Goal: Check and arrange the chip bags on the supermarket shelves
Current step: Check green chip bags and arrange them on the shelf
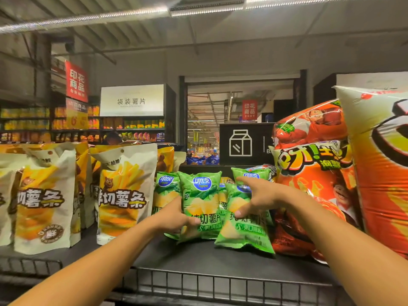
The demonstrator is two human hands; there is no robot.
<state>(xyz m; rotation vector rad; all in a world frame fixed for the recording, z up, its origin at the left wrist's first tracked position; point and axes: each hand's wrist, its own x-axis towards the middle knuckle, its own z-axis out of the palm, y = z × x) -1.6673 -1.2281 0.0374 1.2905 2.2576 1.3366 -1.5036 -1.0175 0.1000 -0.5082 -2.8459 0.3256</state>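
The left hand (176, 217) grips the lower left edge of an upright green chip bag (202, 204), thumb across its front, fingers curled behind it. The right hand (257, 198) clasps a second green chip bag (242, 226), index finger extended over its top and thumb pressed on its front; this bag tilts forward, its lower edge resting on the dark shelf (198, 257).

Both bags stand side by side and touching at the middle of the shelf. More green bags (164, 188) stand just behind and to the left; their exact count cannot be told. Left of the group stand white fry pouches (123, 195), apart from the green bags. Right of it, large orange snack bags (315, 180) lean close against the tilted bag. A wire guard rail (220, 283) runs along the shelf's front edge.
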